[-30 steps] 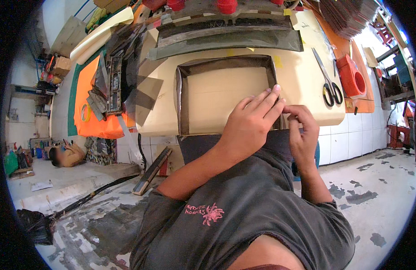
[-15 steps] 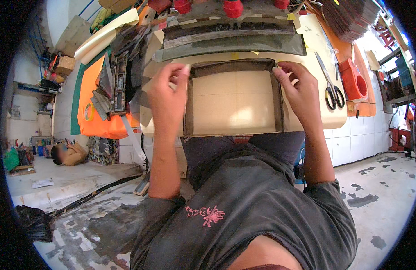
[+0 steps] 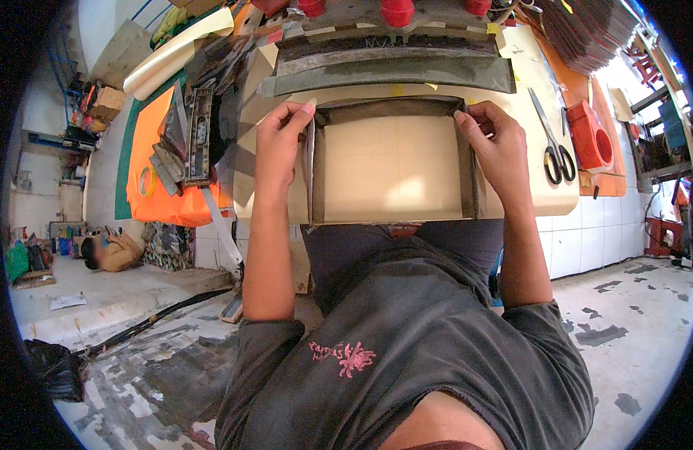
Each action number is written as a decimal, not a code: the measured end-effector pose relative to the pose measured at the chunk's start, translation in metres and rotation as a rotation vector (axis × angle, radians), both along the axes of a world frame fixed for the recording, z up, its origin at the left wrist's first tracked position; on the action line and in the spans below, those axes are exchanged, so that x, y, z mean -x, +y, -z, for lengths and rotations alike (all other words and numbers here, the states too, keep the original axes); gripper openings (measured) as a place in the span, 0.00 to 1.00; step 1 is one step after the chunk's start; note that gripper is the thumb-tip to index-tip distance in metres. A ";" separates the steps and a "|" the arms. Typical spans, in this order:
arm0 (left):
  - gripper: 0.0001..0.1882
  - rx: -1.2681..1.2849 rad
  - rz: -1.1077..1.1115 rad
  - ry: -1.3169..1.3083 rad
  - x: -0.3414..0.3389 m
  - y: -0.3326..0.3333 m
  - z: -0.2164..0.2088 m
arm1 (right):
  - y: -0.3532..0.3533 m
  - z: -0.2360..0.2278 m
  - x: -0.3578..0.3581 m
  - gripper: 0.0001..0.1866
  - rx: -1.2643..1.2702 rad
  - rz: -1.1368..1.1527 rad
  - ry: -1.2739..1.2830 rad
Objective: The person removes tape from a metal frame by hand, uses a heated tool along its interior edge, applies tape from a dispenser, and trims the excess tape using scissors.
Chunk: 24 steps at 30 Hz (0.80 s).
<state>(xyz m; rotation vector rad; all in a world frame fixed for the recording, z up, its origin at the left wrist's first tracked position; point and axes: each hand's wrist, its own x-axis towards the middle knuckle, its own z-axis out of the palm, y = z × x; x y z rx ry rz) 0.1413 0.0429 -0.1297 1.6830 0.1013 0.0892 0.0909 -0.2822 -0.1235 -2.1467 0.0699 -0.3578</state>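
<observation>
A dark brown, three-sided border (image 3: 391, 111) stands around a pale beige panel (image 3: 391, 169) in front of me. My left hand (image 3: 281, 142) pinches the far left corner of the border with thumb and forefinger. The border's left strip (image 3: 314, 172) leans a little outward, a pale face showing on it. At the far right corner, my right hand (image 3: 500, 142) grips the right strip (image 3: 466, 169), thumb inside and curled fingers outside. Beyond the border lies a long dark green-grey folded strip (image 3: 391, 75).
Black-handled scissors (image 3: 550, 142) and a red tape dispenser (image 3: 589, 139) lie to the right. On the left are a dark metal bar (image 3: 200, 135), a yellow tape roll (image 3: 147, 181) and an orange sheet (image 3: 155, 202). Red knobs (image 3: 396, 12) stand at the back. Another person (image 3: 114, 251) is far left.
My left hand has turned and closed thumb and forefinger on the far left corner, and the left strip leans out more. My right hand stays at its corner.
</observation>
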 end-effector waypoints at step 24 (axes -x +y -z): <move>0.12 0.416 0.087 0.163 -0.008 0.003 0.017 | -0.001 0.000 -0.001 0.18 -0.077 0.038 0.024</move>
